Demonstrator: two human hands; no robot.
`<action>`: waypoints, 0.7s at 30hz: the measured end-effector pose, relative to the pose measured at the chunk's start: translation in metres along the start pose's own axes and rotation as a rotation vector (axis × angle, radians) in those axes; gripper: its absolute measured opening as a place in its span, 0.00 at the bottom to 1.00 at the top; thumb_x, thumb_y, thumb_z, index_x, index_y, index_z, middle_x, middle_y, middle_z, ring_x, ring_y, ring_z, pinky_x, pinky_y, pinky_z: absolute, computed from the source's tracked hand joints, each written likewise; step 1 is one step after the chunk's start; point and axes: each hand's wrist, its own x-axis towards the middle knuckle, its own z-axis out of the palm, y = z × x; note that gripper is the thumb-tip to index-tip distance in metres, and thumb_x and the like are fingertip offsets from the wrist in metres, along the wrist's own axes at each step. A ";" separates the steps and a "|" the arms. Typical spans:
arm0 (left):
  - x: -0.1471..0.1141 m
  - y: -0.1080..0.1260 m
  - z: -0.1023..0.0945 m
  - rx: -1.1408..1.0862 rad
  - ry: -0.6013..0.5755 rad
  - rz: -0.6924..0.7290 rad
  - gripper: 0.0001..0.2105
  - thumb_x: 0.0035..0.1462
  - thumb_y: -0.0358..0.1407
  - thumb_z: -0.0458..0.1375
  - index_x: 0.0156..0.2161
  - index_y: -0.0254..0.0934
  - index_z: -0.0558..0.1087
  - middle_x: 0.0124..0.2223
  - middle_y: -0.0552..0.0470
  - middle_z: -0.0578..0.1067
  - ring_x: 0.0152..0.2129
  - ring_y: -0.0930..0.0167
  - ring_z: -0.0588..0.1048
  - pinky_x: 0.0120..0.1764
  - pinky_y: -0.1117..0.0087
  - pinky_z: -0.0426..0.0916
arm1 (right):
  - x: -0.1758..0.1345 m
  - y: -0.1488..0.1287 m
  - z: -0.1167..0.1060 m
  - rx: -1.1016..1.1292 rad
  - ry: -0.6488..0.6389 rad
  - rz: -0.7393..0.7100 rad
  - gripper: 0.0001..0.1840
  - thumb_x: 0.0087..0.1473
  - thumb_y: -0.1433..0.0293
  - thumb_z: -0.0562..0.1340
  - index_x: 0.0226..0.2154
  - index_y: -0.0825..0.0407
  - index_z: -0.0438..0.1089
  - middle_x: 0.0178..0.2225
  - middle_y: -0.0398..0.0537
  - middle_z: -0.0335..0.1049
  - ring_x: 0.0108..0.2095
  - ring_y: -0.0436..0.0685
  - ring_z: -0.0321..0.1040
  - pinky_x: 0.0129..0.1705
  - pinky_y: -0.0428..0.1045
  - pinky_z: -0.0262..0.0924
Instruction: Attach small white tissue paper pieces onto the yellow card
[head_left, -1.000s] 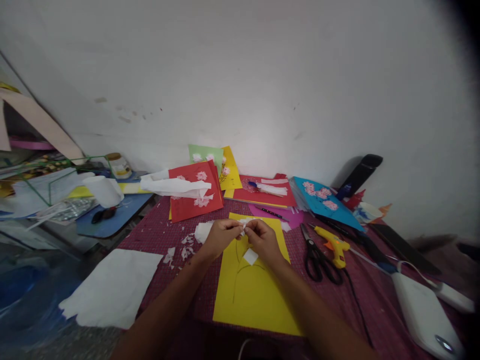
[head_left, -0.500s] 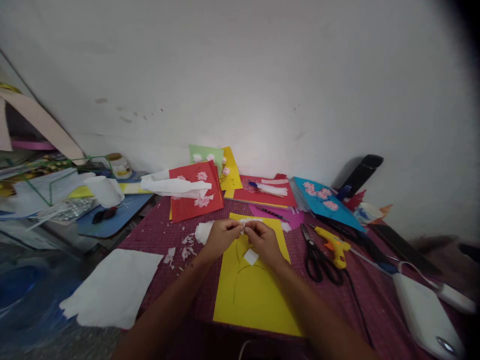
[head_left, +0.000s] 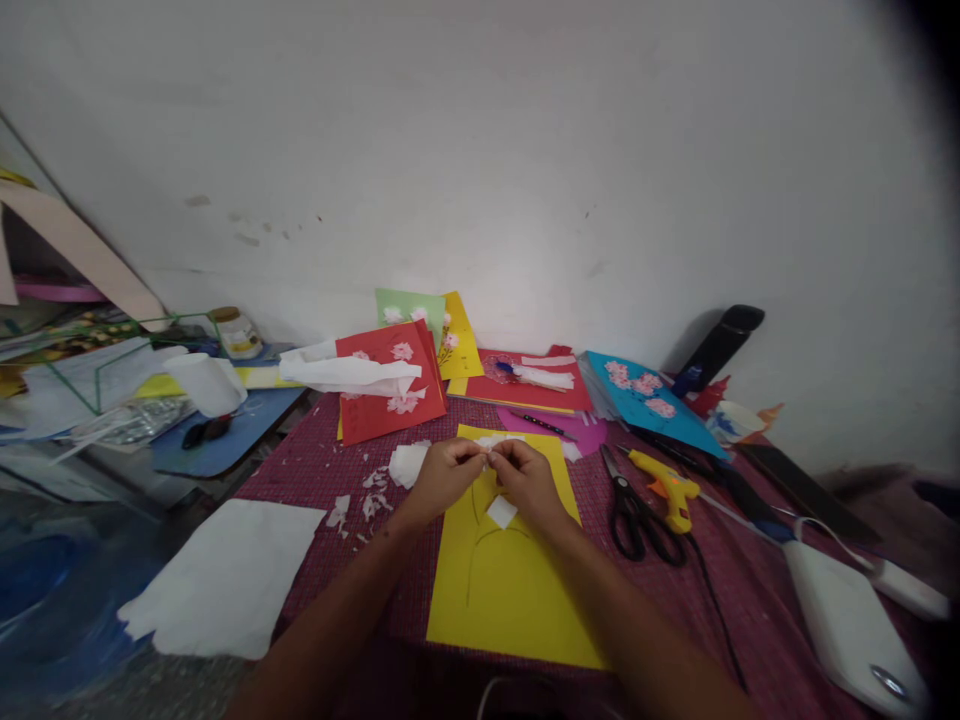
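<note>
Over the upper part of a yellow sheet of paper (head_left: 517,610), my left hand (head_left: 444,476) and my right hand (head_left: 529,484) meet fingertip to fingertip. Both are closed in a pinch on a tiny bit of white tissue paper, mostly hidden by the fingers. Thin curved lines are drawn on the yellow sheet. A small white paper square (head_left: 502,512) lies on it just below my right hand. More white pieces lie at the sheet's top edge. To the left of my left hand sits a small stack of white tissue (head_left: 406,466).
Black scissors (head_left: 634,518) and a yellow glue gun (head_left: 667,487) with its cord lie to the right. Torn scraps (head_left: 375,495) and a large white tissue sheet (head_left: 229,575) are at the left. Behind stand a red card (head_left: 390,385) and a blue card (head_left: 649,400) with pink flowers.
My hands stay pinched together in nearly the same place, the fingertips slightly closer. Less of the white bit shows between them.
</note>
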 end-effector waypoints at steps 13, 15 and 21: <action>0.000 0.007 -0.001 0.069 0.000 0.061 0.09 0.55 0.35 0.54 0.29 0.35 0.76 0.28 0.52 0.75 0.27 0.72 0.71 0.32 0.75 0.62 | 0.001 0.005 0.001 0.015 0.002 0.001 0.09 0.51 0.64 0.60 0.27 0.53 0.68 0.23 0.42 0.64 0.22 0.50 0.58 0.24 0.44 0.55; 0.000 0.009 -0.001 0.096 -0.009 0.092 0.09 0.55 0.34 0.54 0.29 0.35 0.76 0.30 0.52 0.76 0.29 0.72 0.72 0.33 0.74 0.63 | 0.001 0.005 0.000 0.006 0.007 0.005 0.09 0.52 0.64 0.60 0.26 0.53 0.68 0.23 0.42 0.64 0.22 0.50 0.58 0.25 0.45 0.55; 0.000 0.009 -0.001 0.110 -0.005 0.094 0.08 0.54 0.34 0.55 0.29 0.36 0.76 0.31 0.51 0.77 0.30 0.70 0.72 0.35 0.72 0.64 | 0.001 0.003 -0.001 -0.019 0.015 -0.003 0.09 0.52 0.65 0.59 0.25 0.52 0.67 0.22 0.42 0.65 0.22 0.50 0.59 0.25 0.45 0.56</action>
